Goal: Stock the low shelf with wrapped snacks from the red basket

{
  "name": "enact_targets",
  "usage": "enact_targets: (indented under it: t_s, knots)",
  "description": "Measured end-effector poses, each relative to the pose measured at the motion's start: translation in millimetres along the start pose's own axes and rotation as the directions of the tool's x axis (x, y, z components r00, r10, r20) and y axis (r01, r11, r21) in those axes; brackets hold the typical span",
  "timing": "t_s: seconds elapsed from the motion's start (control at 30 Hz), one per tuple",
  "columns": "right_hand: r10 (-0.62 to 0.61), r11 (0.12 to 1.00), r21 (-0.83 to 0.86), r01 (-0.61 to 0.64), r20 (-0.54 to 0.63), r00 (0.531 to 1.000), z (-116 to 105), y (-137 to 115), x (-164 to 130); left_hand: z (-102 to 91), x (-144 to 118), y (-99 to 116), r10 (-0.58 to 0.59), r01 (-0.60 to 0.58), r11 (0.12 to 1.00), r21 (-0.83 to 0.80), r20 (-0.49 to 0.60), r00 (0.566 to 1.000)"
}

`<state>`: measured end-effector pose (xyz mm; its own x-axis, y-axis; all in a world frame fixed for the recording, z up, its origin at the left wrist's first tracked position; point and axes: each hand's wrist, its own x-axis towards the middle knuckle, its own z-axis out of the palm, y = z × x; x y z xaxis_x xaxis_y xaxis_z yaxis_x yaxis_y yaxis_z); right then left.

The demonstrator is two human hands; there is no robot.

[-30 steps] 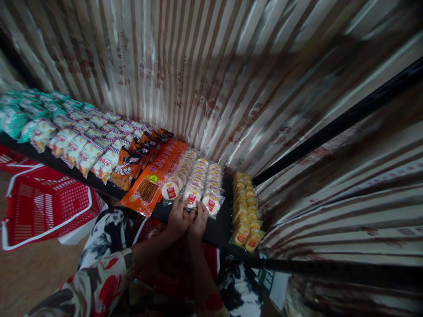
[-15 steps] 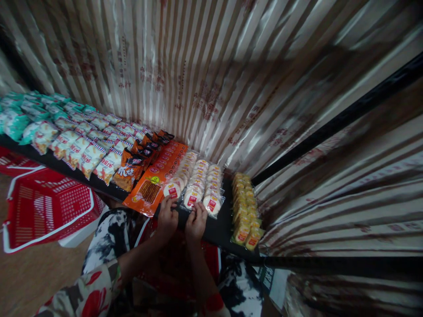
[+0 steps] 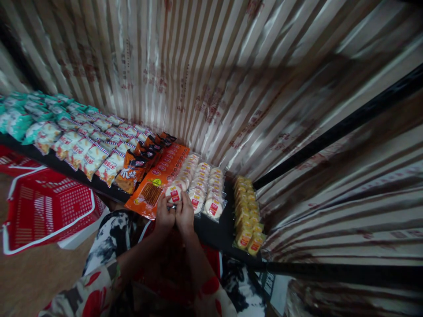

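Note:
At the front of the left row, a round white rice cracker packet (image 3: 173, 193) with a red label faces me, in a clear wrapper. My left hand (image 3: 165, 215) grips its lower left edge, fingers bent. On its lower right side my right hand (image 3: 184, 215) is closed, thumbs close together below the packet. Right of it stand two more rows of white rice cracker packets (image 3: 213, 207). An orange snack bag (image 3: 148, 193) lies flat just left of my hands. Fingertips partly hide behind the packet.
Orange-black snack bags (image 3: 128, 174) and white snack bags (image 3: 94, 159) fill the black shelf (image 3: 224, 235) leftward, green ones (image 3: 16, 123) beyond. Yellow packets (image 3: 244, 237) stand at its right end. A red basket (image 3: 49, 207) sits lower left. A black pole (image 3: 330, 127) slants at right.
My right hand has moved left from the middle row to the left row's front packet. My left hand has closed in on the same packet. The view has shifted slightly.

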<state>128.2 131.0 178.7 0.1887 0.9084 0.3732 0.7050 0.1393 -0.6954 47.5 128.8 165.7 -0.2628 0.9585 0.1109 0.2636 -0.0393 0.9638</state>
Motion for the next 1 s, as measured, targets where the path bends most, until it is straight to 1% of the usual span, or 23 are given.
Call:
enact_targets:
  t_s: [0.17,0.27,0.33,0.43,0.57,0.67,0.77,0.9,1.0]
  knots:
    - [0.025,1.000,-0.004,-0.025,-0.012,1.000,10.0,0.0,7.2,2.0,3.0,-8.4,-0.050,0.049,0.998,-0.025,-0.015,0.999]
    - [0.020,1.000,0.002,-0.020,-0.020,1.000,11.5,-2.5,8.2,0.1,3.2,-7.9,-0.060,0.059,0.998,-0.029,-0.027,0.998]
    - [0.028,0.999,0.022,-0.027,-0.028,0.999,10.9,-6.2,8.1,-3.4,2.5,-3.2,-0.042,0.041,0.998,-0.040,-0.029,0.999]
    - [0.055,0.996,0.075,-0.052,-0.047,0.997,7.8,-14.8,6.4,-11.0,0.2,10.2,0.024,-0.026,0.999,-0.041,-0.048,0.999]
    - [0.125,0.981,0.163,-0.110,-0.080,0.989,-4.7,-28.1,-0.6,-18.0,-5.5,30.5,0.111,-0.112,0.993,-0.023,-0.028,0.993]
    - [0.179,0.970,0.192,-0.149,-0.149,0.973,-23.5,-33.1,-10.3,-15.6,-12.7,41.1,0.157,-0.158,0.987,0.016,0.035,0.987]
    - [0.222,0.970,0.154,-0.191,-0.219,0.950,-46.5,-26.7,-24.3,-6.7,-22.5,48.3,0.198,-0.203,0.979,0.017,0.149,0.969]
    - [0.301,0.952,0.143,-0.271,-0.277,0.912,-71.0,-0.6,-48.0,12.6,-38.4,56.4,0.229,-0.239,0.971,-0.006,0.321,0.919]
    - [0.349,0.937,0.125,-0.326,-0.319,0.881,-80.4,22.5,-63.2,29.6,-49.7,60.9,0.205,-0.236,0.972,0.020,0.427,0.880]
